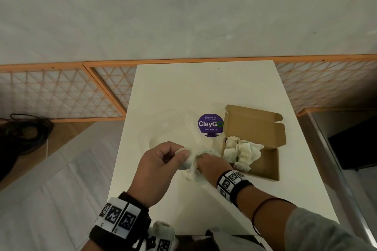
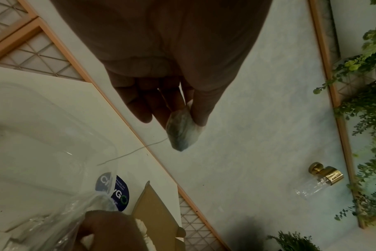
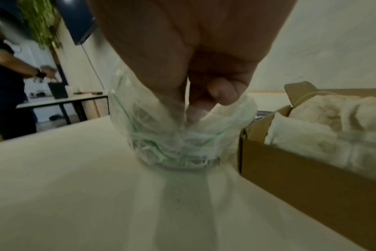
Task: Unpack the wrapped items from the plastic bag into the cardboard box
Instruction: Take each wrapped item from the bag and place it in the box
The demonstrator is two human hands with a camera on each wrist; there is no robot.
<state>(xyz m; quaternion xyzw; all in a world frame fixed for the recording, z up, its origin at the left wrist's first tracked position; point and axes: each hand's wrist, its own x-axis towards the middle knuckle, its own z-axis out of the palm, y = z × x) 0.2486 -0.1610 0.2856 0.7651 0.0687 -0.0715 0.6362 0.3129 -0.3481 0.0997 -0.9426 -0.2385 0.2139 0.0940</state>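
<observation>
left hand [image 1: 161,161] pinching wrapped item [image 1: 186,161], right hand [image 1: 206,163] fingers gripping bag [image 3: 174,135] on desk [image 1: 204,87] beside box [image 1: 263,167]

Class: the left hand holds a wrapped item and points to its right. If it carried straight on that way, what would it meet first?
Probably the right hand gripping the plastic bag, just beyond the left hand and its wrapped item; the cardboard box lies farther on. Depth is uncertain.
</observation>
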